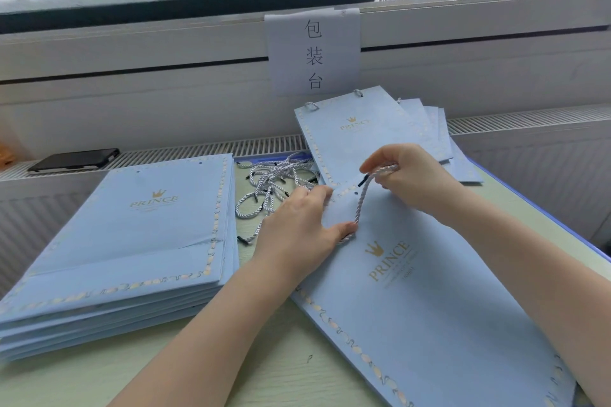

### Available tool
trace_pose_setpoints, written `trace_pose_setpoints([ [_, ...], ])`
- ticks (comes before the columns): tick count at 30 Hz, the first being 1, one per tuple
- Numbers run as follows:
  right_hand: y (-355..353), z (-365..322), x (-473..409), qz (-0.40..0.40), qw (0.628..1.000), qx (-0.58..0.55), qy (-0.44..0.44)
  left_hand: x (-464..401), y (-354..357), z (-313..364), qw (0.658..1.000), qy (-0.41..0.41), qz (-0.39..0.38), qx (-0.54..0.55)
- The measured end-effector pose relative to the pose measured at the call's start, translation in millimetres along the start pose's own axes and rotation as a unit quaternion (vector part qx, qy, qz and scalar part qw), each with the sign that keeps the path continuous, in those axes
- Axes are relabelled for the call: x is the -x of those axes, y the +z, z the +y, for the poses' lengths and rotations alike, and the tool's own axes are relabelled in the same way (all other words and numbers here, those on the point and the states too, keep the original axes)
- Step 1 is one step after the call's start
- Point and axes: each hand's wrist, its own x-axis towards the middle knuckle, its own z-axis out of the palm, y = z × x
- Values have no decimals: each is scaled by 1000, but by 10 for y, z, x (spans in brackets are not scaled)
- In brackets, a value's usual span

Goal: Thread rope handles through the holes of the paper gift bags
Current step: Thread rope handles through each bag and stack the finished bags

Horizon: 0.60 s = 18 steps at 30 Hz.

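A flat light-blue paper gift bag (429, 307) with a gold crown logo lies slantwise on the table in front of me. My left hand (297, 228) holds its top edge, the thumb pressing a white twisted rope handle (362, 198) against the paper. My right hand (406, 175) pinches the upper part of that rope, and its black tip (363, 180) points down toward a small hole (355, 194) near the bag's top edge. The fingers of my left hand are partly hidden under the bag's edge.
A stack of flat bags without handles (132, 241) lies at the left. Loose white rope handles (274, 185) are heaped between the stacks. Bags with handles fitted (357, 135) lean at the back, under a paper sign (314, 49). A dark phone (74, 160) rests on the radiator ledge.
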Motion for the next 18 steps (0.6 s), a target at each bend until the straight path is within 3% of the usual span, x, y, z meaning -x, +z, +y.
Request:
trace_pose_setpoints([
  [5,75,26,29,-21,977,186,-105,3,-3,15,1000,-11,11,10],
  [12,41,-8,41,-30,967,216,-131,16,-24,55,1000,-20,8,-10],
  [18,93,-81,100,-13,950,249,-189,39,-57,95,998,5,50,-38],
])
